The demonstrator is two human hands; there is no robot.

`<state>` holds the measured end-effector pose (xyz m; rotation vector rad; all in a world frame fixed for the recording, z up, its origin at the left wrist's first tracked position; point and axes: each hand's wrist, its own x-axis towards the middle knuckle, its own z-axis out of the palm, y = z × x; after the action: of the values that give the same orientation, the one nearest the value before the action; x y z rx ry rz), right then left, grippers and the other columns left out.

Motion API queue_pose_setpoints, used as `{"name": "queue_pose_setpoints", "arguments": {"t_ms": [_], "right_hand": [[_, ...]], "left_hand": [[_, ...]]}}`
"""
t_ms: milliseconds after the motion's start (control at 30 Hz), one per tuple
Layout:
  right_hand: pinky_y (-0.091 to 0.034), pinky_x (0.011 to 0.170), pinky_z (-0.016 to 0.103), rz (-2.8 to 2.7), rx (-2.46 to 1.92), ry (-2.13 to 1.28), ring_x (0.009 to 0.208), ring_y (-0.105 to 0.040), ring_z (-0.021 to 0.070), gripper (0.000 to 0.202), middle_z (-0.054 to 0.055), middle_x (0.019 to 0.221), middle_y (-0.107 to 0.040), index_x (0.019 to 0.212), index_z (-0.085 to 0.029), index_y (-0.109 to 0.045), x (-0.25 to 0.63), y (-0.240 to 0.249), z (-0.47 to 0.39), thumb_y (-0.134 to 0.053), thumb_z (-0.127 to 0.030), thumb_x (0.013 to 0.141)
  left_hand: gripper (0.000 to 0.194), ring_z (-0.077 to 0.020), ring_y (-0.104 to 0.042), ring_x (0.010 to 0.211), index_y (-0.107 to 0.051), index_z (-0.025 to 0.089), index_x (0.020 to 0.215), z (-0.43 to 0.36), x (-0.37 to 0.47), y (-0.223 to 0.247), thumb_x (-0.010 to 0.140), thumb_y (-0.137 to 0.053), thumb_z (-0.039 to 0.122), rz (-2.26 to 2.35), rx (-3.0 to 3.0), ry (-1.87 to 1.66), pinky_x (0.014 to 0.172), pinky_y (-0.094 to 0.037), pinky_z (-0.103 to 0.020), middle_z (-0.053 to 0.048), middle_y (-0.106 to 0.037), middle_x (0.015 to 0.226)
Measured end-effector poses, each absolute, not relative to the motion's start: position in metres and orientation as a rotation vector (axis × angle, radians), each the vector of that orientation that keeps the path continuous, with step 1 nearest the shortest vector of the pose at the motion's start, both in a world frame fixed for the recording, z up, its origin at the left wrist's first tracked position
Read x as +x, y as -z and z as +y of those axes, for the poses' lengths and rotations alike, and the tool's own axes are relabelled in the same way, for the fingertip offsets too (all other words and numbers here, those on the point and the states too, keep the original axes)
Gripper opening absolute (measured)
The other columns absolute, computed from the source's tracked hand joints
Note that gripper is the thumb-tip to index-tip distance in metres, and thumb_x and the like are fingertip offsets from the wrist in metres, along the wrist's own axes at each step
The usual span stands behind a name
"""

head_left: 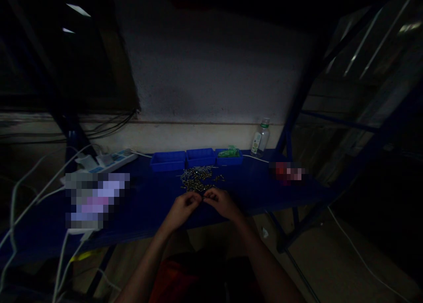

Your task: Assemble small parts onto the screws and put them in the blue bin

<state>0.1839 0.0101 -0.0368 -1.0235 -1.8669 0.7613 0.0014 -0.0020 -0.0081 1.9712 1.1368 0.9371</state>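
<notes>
My left hand [184,207] and my right hand [220,202] meet just in front of a heap of small metal parts [197,178] on the blue table. Both have thumb and fingers pinched together, fingertips nearly touching. Something small and dark seems to sit between them, too small and dim to name. The heap mixes thin silvery pins and short brass-coloured pieces; a few lie loose at its right side. Behind it stand three blue trays in a row: a left tray [168,167], a middle tray [200,161] and a right tray [238,160] holding green plastic [230,152].
A clear bottle [260,140] stands by the wall at the back right. On the left lie a white power strip [115,160], cables and a blurred-out item [95,201]. A pixelated red object [283,172] is at the right end of the blue table [145,210].
</notes>
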Motion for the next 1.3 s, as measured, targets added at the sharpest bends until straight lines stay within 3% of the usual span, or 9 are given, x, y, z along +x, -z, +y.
{"name": "queue_pose_setpoints", "arguments": {"t_ms": [367, 533, 867, 967, 1133, 1300], "right_hand": [[-0.044, 0.067, 0.023, -1.856, -0.992, -0.705, 0.076, -0.059, 0.0123, 0.021, 0.001, 0.089, -0.065, 0.095, -0.019, -0.061, 0.184, 0.035, 0.008, -0.061, -0.031, 0.077], [-0.046, 0.071, 0.024, -1.868, -0.979, -0.759, 0.08, -0.062, 0.013, 0.017, 0.001, 0.087, -0.067, 0.091, -0.019, -0.062, 0.184, 0.034, 0.008, -0.055, -0.032, 0.082], [-0.046, 0.068, 0.023, -1.782, -1.001, -0.73, 0.077, -0.062, 0.0131, 0.018, 0.001, 0.083, -0.066, 0.093, -0.019, -0.062, 0.183, 0.037, 0.012, -0.059, -0.03, 0.079], [-0.047, 0.068, 0.024, -1.729, -1.082, -0.662, 0.074, -0.061, 0.0132, 0.018, 0.002, 0.083, -0.066, 0.092, -0.019, -0.061, 0.182, 0.04, 0.016, -0.058, -0.029, 0.078], [-0.048, 0.068, 0.024, -1.71, -1.148, -0.615, 0.073, -0.062, 0.0132, 0.013, 0.002, 0.082, -0.066, 0.088, -0.019, -0.062, 0.181, 0.042, 0.019, -0.056, -0.025, 0.079], [-0.048, 0.066, 0.023, -1.694, -1.187, -0.624, 0.071, -0.062, 0.0132, 0.011, 0.002, 0.079, -0.067, 0.087, -0.019, -0.062, 0.181, 0.044, 0.022, -0.056, -0.024, 0.079]], "left_hand": [[0.018, -0.0156, -0.057, 0.073, -0.061, 0.014, 0.085, 0.0, 0.001, 0.011, 0.079, -0.049, 0.026, 1.174, 1.981, -0.941, 0.067, -0.043, -0.024, -0.003, -0.063, 0.08], [0.022, -0.0153, -0.057, 0.071, -0.062, 0.015, 0.085, -0.001, 0.002, 0.009, 0.08, -0.048, 0.032, 1.199, 1.991, -0.959, 0.065, -0.043, -0.023, -0.002, -0.063, 0.077], [0.029, -0.0175, -0.061, 0.073, -0.065, 0.015, 0.084, 0.0, -0.001, 0.002, 0.078, -0.05, 0.039, 1.243, 1.934, -0.963, 0.066, -0.045, -0.024, -0.003, -0.068, 0.079], [0.031, -0.0178, -0.062, 0.071, -0.065, 0.013, 0.085, 0.017, -0.015, -0.008, 0.076, -0.051, 0.039, 1.34, 1.92, -1.036, 0.063, -0.046, -0.024, -0.005, -0.069, 0.078], [0.03, -0.0205, -0.063, 0.08, -0.067, 0.014, 0.088, 0.081, -0.048, -0.042, 0.075, -0.051, 0.036, 1.675, 2.102, -1.201, 0.073, -0.046, -0.026, -0.008, -0.07, 0.089], [0.031, -0.0265, -0.064, 0.082, -0.069, 0.015, 0.089, 0.133, -0.067, -0.057, 0.076, -0.052, 0.037, 2.05, 2.158, -1.045, 0.071, -0.046, -0.032, -0.013, -0.07, 0.09]]}}
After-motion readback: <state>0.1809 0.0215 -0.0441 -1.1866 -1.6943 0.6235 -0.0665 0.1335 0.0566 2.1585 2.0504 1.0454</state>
